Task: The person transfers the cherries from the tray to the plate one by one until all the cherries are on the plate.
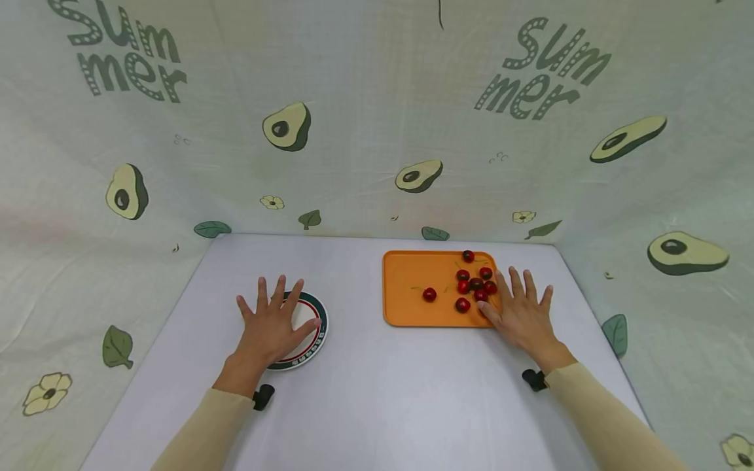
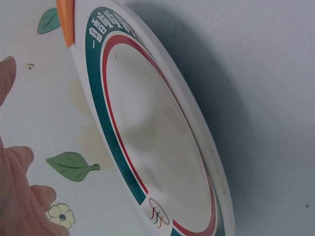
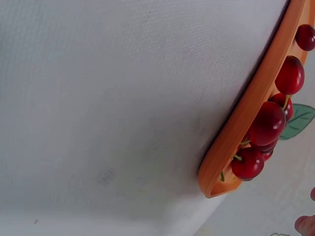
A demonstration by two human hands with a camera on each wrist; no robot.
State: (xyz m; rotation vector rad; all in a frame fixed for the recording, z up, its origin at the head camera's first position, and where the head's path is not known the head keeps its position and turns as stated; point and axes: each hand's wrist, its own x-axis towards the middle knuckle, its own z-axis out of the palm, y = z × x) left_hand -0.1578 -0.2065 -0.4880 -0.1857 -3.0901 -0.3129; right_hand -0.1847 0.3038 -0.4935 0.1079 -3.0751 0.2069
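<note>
My left hand (image 1: 270, 328) is spread with straight fingers over a round white plate (image 1: 304, 318), covering its left part in the head view. In the left wrist view the plate (image 2: 152, 132) shows a green band with characters and a red ring, with nothing lying on it; my fingers (image 2: 22, 196) are apart from it at the left. My right hand (image 1: 524, 315) is spread at the right edge of an orange tray (image 1: 406, 314), thumb and index finger overlapping its corner. Several red cherries (image 1: 463, 305) with stems lie on the tray, mostly toward its right side. Neither hand holds anything.
A white table (image 1: 377, 399) carries the plate on the left and the tray on the right. Behind and beside it hangs a pale cloth (image 1: 353, 85) printed with avocados, leaves and lettering. One cherry (image 1: 429, 294) lies apart from the cluster, nearer the tray's middle.
</note>
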